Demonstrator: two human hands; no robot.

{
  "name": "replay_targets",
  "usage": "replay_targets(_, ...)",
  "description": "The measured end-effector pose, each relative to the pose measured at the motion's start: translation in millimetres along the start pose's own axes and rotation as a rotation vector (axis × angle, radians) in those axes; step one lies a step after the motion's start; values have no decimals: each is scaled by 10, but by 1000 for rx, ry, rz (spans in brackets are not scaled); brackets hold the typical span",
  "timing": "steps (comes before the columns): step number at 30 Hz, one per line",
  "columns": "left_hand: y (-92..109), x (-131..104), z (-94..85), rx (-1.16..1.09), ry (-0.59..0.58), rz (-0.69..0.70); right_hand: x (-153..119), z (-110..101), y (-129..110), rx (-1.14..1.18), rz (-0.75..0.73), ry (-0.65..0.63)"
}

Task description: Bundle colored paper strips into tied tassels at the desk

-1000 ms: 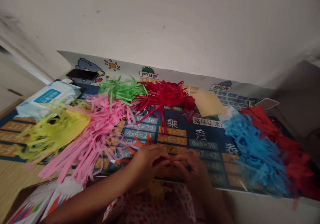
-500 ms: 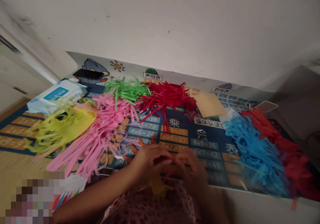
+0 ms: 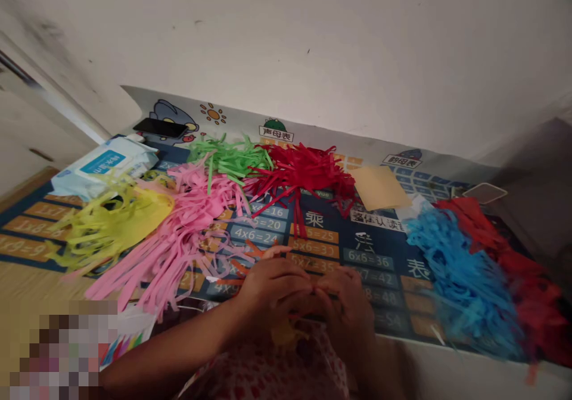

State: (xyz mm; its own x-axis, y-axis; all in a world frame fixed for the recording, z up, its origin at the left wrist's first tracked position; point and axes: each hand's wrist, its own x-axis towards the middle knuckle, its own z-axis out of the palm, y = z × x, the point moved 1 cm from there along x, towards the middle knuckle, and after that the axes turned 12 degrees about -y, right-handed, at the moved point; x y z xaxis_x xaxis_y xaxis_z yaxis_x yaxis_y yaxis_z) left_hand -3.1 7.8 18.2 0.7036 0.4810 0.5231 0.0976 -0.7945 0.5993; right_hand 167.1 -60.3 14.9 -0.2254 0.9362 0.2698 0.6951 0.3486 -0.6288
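Close together at the table's front edge, my left hand (image 3: 279,281) and my right hand (image 3: 348,298) are both closed, fingertips meeting. Orange paper strips (image 3: 250,254) stick out behind my left hand, which grips them. The fingers of my right hand pinch at the same orange paper, mostly hidden by the hands. Under the hands hangs a yellow-orange piece (image 3: 286,334), dim and blurred. Left of my hands lie pink paper strips (image 3: 196,215) and a yellow fringed bundle (image 3: 147,209). Further back are a green bundle (image 3: 232,155) and a red bundle (image 3: 308,173).
Blue strips (image 3: 465,281) and a red-orange bundle (image 3: 509,257) lie at the right, near a yellow paper sheet (image 3: 382,186). A wipes packet (image 3: 105,164) and a black phone (image 3: 161,127) are at the back left. A wall (image 3: 313,48) rises behind the table.
My left hand has turned and its fingers have folded closer over the right fingertips, hiding the orange strip seen between them. The view has shifted slightly; the bundles lie as they were.
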Motion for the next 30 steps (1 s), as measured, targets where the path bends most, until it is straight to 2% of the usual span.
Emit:
replay_targets(7, -20, 10, 79, -34, 20, -14, -14, -23, -10, -66, -17, -36)
replay_targets(12, 57, 34, 131, 2, -120, -194, -52, 22, -31, -115, -15, -17)
replay_targets(17, 131, -1, 155, 54, -206, -189, -125, 41, -74, -154, -31, 27)
replay_targets(23, 210, -155, 176, -164, -282, -452, -232, -20, -253, -153, -59, -4)
replay_targets(25, 225, -244, 186, -210, -269, -435, -281, 2, -308, -177, -57, 5)
replay_targets(28, 262, -371, 218, -173, -245, -324, -351, 78, -359, -177, -25, 35)
replay_targets(30, 303, -453, 260, -150, -253, -311, -418, 128, -354, -136, -4, 25)
